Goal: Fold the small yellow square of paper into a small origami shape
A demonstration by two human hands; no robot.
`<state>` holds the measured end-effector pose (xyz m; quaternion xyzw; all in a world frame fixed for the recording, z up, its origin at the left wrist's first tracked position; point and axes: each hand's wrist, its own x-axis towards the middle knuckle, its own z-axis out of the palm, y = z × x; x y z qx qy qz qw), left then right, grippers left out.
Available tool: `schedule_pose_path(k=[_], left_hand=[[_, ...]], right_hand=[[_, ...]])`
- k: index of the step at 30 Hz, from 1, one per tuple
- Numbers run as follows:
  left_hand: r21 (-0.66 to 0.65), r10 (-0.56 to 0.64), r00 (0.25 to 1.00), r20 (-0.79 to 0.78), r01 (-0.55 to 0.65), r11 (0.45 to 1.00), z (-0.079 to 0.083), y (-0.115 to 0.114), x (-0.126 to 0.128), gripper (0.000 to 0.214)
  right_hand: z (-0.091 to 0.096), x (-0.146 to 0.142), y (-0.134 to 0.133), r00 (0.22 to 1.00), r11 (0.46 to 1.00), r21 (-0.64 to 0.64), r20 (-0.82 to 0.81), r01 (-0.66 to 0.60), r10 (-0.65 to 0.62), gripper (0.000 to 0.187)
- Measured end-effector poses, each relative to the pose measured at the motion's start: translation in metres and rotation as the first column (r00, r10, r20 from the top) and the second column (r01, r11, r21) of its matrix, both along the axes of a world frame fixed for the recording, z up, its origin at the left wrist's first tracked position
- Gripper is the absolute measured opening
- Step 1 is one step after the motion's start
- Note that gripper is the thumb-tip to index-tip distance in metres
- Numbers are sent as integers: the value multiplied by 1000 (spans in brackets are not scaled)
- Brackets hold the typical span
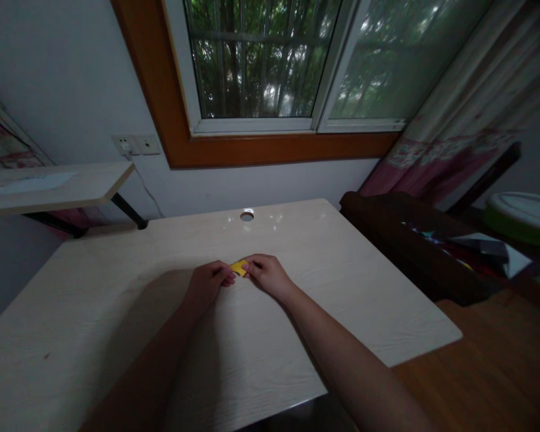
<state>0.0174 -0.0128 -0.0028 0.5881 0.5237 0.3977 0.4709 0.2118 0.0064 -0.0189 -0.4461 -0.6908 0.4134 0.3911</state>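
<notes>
A small yellow piece of paper (239, 267) lies on the pale wooden desk (117, 312), near the middle. My left hand (208, 282) has its fingers curled and pinches the paper's left edge. My right hand (266, 275) meets it from the other side, fingers closed on the paper's right edge. Both hands rest on the desk top, knuckles up, and hide most of the paper.
A round cable hole (247, 215) sits at the desk's far edge below the window (261, 66). A shelf board (49, 186) juts out at the left. A dark wooden cabinet (414, 240) with papers and a green-rimmed lid (524, 216) stands at the right.
</notes>
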Motion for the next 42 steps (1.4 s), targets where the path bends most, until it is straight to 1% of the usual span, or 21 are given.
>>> schedule_pose_path(k=[5,8,11,14,16,18,21,24,26,29,32,34,39,42], left_hand=[[-3,19,1000,10,-19,1000,5,-4,3,24],[-11,11,999,33,-11,1000,0,-3,1,25],[4,51,996,72,-51,999,-6,1,-6,26],[-3,135,985,106,-135,991,-8,4,-16,27],[-5,169,975,145,-170,985,-6,4,-19,29],[-4,179,971,160,-181,983,-3,3,-19,31],[19,150,978,146,-155,988,1,0,-13,36],[32,103,991,90,-107,994,0,-3,-6,41],[66,73,997,31,-75,995,-1,-4,-3,40],[144,24,995,-93,-11,990,-3,-5,-2,31],[160,-13,984,-179,42,986,-3,-5,-2,25],[144,-17,985,-171,42,989,-2,-5,-3,27],[89,23,999,-48,-18,996,2,-6,-5,27],[95,31,999,-32,-28,995,7,-7,-6,26]], right_hand=[[-5,0,0,999,999,-15,-11,40,-41,25],[-10,1,1,998,998,-50,-49,43,-46,27],[-13,4,3,987,990,-135,-146,47,-67,29],[-11,6,3,952,972,-231,-285,45,-112,31],[-8,7,2,937,965,-260,-326,38,-125,33],[-5,6,1,929,963,-269,-349,31,-128,35],[-3,6,-1,923,965,-263,-366,17,-116,35],[-4,5,-4,931,969,-248,-359,-24,-69,35],[-5,4,-5,935,968,-244,-352,-53,-37,34],[-4,3,-8,946,971,-228,-326,-78,-1,35],[-1,2,-11,964,978,-182,-259,-106,57,36],[1,1,-13,973,981,-158,-216,-113,77,35],[3,1,-15,982,988,-99,-159,-121,105,31],[4,3,-15,989,991,-34,-79,-128,125,29]])
